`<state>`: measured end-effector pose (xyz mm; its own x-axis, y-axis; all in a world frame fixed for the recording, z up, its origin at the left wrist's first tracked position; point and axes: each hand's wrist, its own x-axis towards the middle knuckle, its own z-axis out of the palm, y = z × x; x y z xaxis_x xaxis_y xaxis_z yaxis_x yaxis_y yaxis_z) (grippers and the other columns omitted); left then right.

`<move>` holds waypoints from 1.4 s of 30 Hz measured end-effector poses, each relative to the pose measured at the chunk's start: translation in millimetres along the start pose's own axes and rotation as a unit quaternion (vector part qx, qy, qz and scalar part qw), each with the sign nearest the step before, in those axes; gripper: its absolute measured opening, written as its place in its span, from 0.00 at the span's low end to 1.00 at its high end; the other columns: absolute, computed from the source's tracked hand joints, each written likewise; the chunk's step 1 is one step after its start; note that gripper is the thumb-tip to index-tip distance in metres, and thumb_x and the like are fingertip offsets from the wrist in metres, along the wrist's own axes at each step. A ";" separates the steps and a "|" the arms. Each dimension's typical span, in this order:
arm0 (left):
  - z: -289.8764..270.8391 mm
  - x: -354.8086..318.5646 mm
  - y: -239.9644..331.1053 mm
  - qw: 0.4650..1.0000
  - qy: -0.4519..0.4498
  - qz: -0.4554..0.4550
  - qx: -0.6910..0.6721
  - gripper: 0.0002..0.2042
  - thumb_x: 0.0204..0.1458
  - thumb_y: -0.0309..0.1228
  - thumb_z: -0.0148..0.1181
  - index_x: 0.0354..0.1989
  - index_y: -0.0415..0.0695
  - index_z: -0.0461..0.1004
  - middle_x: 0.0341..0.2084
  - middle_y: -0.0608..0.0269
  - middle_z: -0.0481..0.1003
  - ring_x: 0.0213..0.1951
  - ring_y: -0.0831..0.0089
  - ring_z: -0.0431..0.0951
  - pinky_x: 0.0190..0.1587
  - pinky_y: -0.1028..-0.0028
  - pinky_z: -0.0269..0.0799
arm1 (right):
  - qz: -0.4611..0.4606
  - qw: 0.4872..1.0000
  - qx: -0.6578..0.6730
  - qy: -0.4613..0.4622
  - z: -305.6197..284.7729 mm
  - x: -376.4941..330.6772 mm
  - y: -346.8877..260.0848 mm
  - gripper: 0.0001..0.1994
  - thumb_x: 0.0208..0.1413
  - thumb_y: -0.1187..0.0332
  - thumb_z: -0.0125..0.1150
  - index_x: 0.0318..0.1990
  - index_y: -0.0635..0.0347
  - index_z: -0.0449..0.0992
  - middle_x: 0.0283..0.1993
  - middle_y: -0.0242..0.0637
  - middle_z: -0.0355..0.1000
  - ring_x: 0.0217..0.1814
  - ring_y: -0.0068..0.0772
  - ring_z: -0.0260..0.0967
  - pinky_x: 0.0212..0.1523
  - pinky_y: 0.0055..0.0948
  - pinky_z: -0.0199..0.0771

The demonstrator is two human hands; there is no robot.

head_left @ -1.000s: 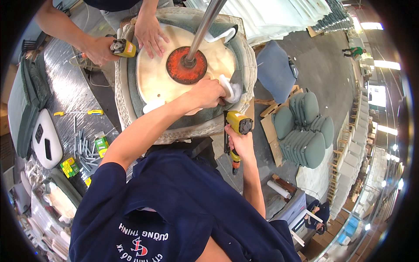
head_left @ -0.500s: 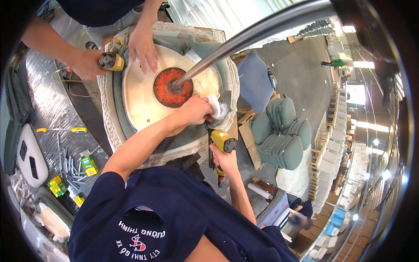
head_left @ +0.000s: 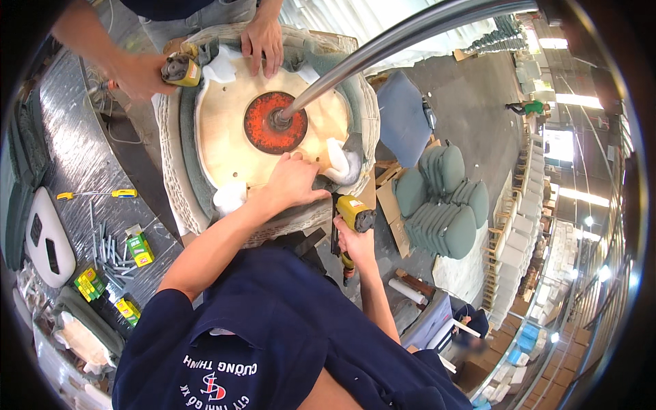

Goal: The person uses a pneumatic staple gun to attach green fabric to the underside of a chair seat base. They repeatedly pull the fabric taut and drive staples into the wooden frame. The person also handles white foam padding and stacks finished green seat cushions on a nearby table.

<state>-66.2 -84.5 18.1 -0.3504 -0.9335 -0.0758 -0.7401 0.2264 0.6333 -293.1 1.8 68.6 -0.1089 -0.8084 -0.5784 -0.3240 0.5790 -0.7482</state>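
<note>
My left hand (head_left: 295, 182) lies on the near edge of a pale wooden seat board (head_left: 225, 147), fingers spread and thumb toward the right. In my right hand (head_left: 357, 244) is a yellow staple gun (head_left: 357, 213), its nose close to my left thumb at the board's near right edge. White wadding (head_left: 342, 164) is folded over the rim just right of my left hand. Another white flap (head_left: 230, 197) shows beside my left wrist. A red round plate (head_left: 275, 123) at the end of a metal rod (head_left: 369, 58) sits on the board's middle. Grey-green fabric (head_left: 188, 137) surrounds the board.
Across from me a co-worker's hand (head_left: 263, 44) rests on the board; their other holds a second yellow staple gun (head_left: 181, 70). A left-side table bears a screwdriver (head_left: 96, 195), metal strips (head_left: 109, 249) and small boxes (head_left: 140, 246). Green cushions (head_left: 437, 205) are stacked right.
My left hand has moved left off the white wadding and flattened onto the board's near edge. The co-worker's free hand has shifted right and away from me. More white flaps show around the board.
</note>
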 end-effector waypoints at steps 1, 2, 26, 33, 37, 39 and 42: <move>9.2 1.3 -1.0 1.000 0.011 0.003 0.009 0.16 0.50 0.45 0.73 0.43 0.50 0.87 0.38 0.63 0.85 0.51 0.60 0.79 0.56 0.56 0.68 | 0.008 1.000 0.016 -0.013 0.4 -1.8 -8.5 0.06 0.64 0.72 0.68 0.44 0.60 0.77 0.19 0.22 0.62 0.14 0.16 0.55 0.17 0.25 0.54; 17.7 2.8 -3.3 1.000 0.022 0.006 0.017 0.15 0.49 0.44 0.74 0.43 0.51 0.88 0.37 0.63 0.85 0.50 0.60 0.79 0.56 0.56 0.67 | 0.015 0.999 0.031 -0.026 1.0 -4.3 -17.0 0.06 0.64 0.72 0.68 0.44 0.60 0.77 0.19 0.22 0.62 0.14 0.15 0.54 0.17 0.25 0.54; 12.5 120.8 -40.9 0.964 -0.103 0.246 0.010 0.08 0.47 0.37 0.75 0.37 0.59 0.91 0.37 0.74 0.86 0.54 0.67 0.79 0.58 0.59 0.67 | 0.063 0.994 0.021 -0.086 33.8 37.4 -55.6 0.07 0.64 0.70 0.67 0.40 0.57 0.72 0.17 0.24 0.59 0.12 0.20 0.56 0.15 0.29 0.57; -4.7 94.5 -40.5 0.979 -0.067 0.191 0.035 0.10 0.53 0.36 0.70 0.42 0.56 0.89 0.43 0.72 0.86 0.55 0.64 0.78 0.61 0.60 0.69 | -0.156 0.893 -0.411 -0.096 24.3 60.3 -81.2 0.27 0.54 0.52 0.72 0.48 0.71 0.83 0.38 0.63 0.82 0.48 0.64 0.82 0.49 0.52 0.81; -17.5 -3.5 -47.4 0.983 0.051 0.165 0.058 0.18 0.61 0.46 0.64 0.56 0.53 0.83 0.51 0.61 0.81 0.63 0.59 0.75 0.66 0.55 0.65 | -0.231 0.909 -0.347 -0.026 -1.3 20.2 -49.6 0.22 0.53 0.54 0.74 0.49 0.60 0.85 0.40 0.58 0.83 0.48 0.65 0.81 0.47 0.52 0.82; -23.4 -69.9 -39.1 0.983 0.054 0.136 0.115 0.26 0.63 0.50 0.62 0.67 0.52 0.76 0.64 0.57 0.75 0.72 0.56 0.67 0.73 0.52 0.60 | -0.290 0.910 -0.295 0.022 -26.6 23.7 14.3 0.19 0.54 0.58 0.75 0.46 0.63 0.85 0.36 0.56 0.83 0.41 0.57 0.84 0.43 0.47 0.83; -11.2 -133.7 -21.9 0.974 0.062 0.083 0.203 0.35 0.64 0.55 0.58 0.76 0.52 0.65 0.77 0.55 0.63 0.79 0.56 0.57 0.79 0.48 0.51 | -0.246 0.944 -0.217 0.002 -50.5 31.4 69.1 0.17 0.58 0.62 0.76 0.48 0.68 0.85 0.32 0.40 0.84 0.33 0.36 0.82 0.40 0.37 0.82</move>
<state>3.3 32.2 23.0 -0.4307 -0.8957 0.1106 -0.8542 0.4441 0.2704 -366.4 11.2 15.2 0.1532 -0.9691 -0.1936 -0.6914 0.0349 -0.7217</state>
